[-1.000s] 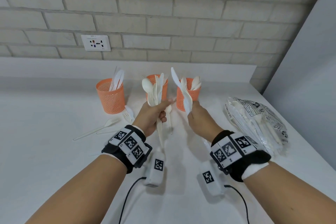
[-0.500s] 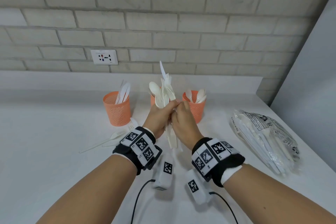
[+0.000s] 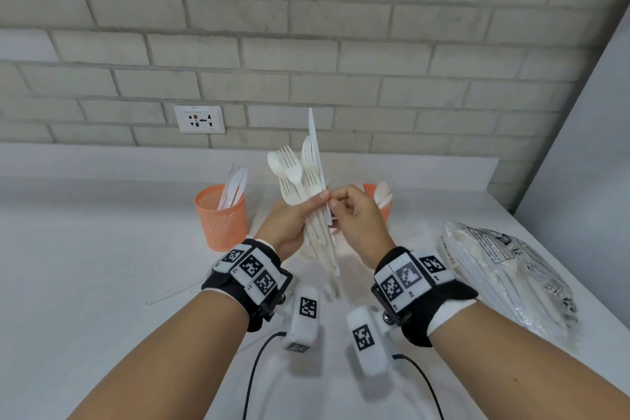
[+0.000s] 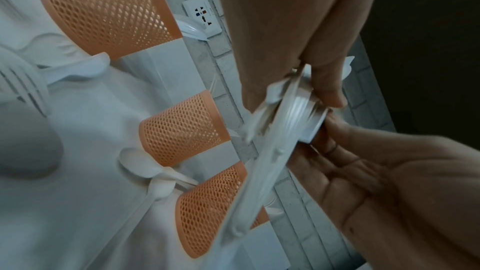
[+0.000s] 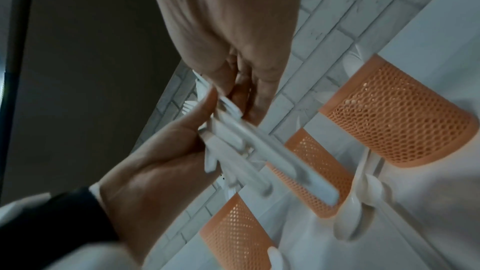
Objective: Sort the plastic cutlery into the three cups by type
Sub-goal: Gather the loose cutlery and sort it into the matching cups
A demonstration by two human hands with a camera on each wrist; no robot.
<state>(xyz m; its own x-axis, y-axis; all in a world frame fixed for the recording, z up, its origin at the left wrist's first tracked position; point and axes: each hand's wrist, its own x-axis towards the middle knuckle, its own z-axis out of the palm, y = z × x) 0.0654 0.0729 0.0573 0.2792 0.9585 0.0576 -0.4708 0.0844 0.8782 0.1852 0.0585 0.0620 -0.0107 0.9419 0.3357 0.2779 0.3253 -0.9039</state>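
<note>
My left hand (image 3: pixel 306 211) grips an upright bundle of white plastic cutlery (image 3: pixel 303 177): forks, a spoon and a tall knife. My right hand (image 3: pixel 335 199) pinches a handle at the bundle's right edge; I cannot tell which piece it belongs to. The right wrist view shows the right fingertips (image 5: pixel 233 100) on that handle and the left hand (image 5: pixel 161 161) round the bundle (image 5: pixel 246 151). The left orange mesh cup (image 3: pixel 221 215) holds knives and the right cup (image 3: pixel 370 189) holds spoons. My hands hide the middle cup, which shows in the left wrist view (image 4: pixel 182 128).
Loose spoons (image 4: pixel 145 167) and a fork (image 4: pixel 23 81) lie on the white counter by the cups. A clear bag of packed cutlery (image 3: pixel 504 269) lies at the right near the counter's edge. A wall socket (image 3: pixel 199 119) sits on the brick wall behind.
A second ago my right hand held a knife and a fork apart from the left hand's bundle. It has brought them to the bundle, and both hands now meet on it.
</note>
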